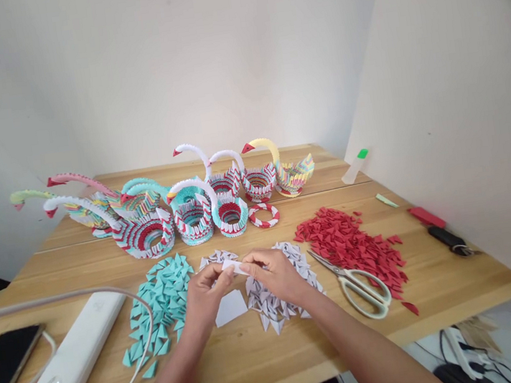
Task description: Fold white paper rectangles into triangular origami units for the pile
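Observation:
A small white paper piece [234, 267] is pinched between my two hands above the table's middle. My left hand [208, 289] grips its left end and my right hand [270, 271] its right end, thumbs on top. Below the hands lies a stack of white paper slips [230, 308]. Under and beside my right hand spreads a pile of folded pale-lilac paper triangles [271, 309], with more behind my fingers. Left of my left hand is a heap of turquoise paper triangles [163, 298]. Red paper triangles [354, 244] are heaped to the right.
Several folded-paper swans [145, 234] stand along the back, beside a red-and-white paper ring [264, 215]. Scissors [363, 290] lie right of my hands. On the left are a white power bank [76, 353], a phone [7, 362] and a looping cable [143, 307]. A black key fob [447, 238] lies far right.

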`<move>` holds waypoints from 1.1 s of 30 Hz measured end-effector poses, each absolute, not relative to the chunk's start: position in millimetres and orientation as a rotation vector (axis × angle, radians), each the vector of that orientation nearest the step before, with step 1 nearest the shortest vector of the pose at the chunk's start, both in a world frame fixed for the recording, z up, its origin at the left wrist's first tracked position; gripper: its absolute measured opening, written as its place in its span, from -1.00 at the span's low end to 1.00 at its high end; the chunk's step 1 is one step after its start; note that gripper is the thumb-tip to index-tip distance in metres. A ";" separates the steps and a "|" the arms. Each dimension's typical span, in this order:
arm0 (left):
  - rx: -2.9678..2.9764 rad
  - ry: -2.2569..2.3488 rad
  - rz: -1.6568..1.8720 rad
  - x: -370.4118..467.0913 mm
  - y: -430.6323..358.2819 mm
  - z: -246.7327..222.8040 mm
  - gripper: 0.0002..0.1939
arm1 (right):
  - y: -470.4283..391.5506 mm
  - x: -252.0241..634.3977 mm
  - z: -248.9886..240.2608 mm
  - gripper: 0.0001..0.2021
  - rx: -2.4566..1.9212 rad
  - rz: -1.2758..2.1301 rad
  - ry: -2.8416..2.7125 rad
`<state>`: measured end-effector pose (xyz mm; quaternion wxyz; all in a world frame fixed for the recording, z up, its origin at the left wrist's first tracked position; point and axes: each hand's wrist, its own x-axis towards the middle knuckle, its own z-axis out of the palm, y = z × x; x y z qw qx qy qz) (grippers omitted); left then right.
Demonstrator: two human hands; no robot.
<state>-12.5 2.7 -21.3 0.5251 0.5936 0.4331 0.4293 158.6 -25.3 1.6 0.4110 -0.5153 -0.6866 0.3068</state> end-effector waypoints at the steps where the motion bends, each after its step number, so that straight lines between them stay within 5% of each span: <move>1: 1.426 1.016 1.007 -12.0 2.8 -21.1 -0.74 | -25.4 158.7 2.0 -0.73 -1.296 0.772 -1.725; 19: 1.318 1.002 1.103 -11.3 2.0 -13.6 -0.74 | -23.3 160.1 -2.4 -0.71 -1.242 1.094 -1.521; 33: 1.332 1.001 1.060 -13.0 1.7 -13.8 -0.69 | -24.2 157.0 1.7 -0.80 -1.404 0.963 -1.590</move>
